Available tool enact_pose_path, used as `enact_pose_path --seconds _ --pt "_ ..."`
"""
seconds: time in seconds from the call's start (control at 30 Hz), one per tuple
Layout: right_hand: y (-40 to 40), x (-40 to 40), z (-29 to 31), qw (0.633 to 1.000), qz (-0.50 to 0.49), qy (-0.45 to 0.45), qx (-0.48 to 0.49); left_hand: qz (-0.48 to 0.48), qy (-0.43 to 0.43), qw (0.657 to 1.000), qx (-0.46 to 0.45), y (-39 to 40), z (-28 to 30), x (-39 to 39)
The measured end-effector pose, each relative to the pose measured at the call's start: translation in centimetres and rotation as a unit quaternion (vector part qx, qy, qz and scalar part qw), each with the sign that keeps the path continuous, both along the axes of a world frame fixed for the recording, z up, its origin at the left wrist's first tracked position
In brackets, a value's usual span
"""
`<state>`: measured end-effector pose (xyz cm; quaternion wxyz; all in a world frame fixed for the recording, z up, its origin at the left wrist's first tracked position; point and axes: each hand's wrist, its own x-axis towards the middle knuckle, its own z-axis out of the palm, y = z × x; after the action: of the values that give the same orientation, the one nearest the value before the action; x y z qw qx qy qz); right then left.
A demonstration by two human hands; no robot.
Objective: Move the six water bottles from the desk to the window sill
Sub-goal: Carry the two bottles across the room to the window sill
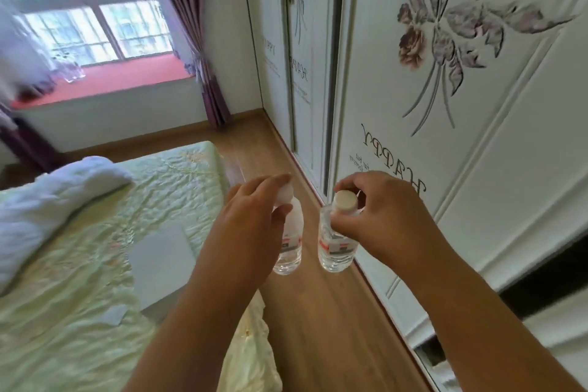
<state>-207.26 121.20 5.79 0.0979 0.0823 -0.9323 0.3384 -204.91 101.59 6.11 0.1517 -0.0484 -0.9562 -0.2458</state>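
The left hand (251, 216) covers most of its bottle's cap; the left bottle (289, 245) is partly hidden behind the fingers. The right hand (378, 216) pinches the right bottle (335, 245) by its neck. Both hang upright, caps up, over the wooden floor (318, 312). Blurred clear bottles (71, 68) stand at the red window sill's (127, 79) left end

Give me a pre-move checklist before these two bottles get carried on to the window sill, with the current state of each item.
1. Left hand grips the left bottle at the neck: ok.
2. Right hand pinches the right bottle below its cap: ok.
3. Caps on both bottles: ok.
4. Floor strip between bed and wardrobe unobstructed: ok.
5. Free space on the window sill beside the bottles already there: ok.
6. Bottles left on the desk: cannot tell.
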Motion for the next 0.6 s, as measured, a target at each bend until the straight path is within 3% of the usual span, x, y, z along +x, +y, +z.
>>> enact_pose_path --seconds 0.27,0.6 --pt "2.1 -6.0 0.2 0.995 0.101 0.017 0.008 0.090 0.006 0.995 0.040 2.8 0.9 -2.2" --pt "3.7 -11.0 -0.9 0.993 0.118 -0.008 0.011 0.092 -0.020 0.995 0.024 4.5 -0.4 -6.7"
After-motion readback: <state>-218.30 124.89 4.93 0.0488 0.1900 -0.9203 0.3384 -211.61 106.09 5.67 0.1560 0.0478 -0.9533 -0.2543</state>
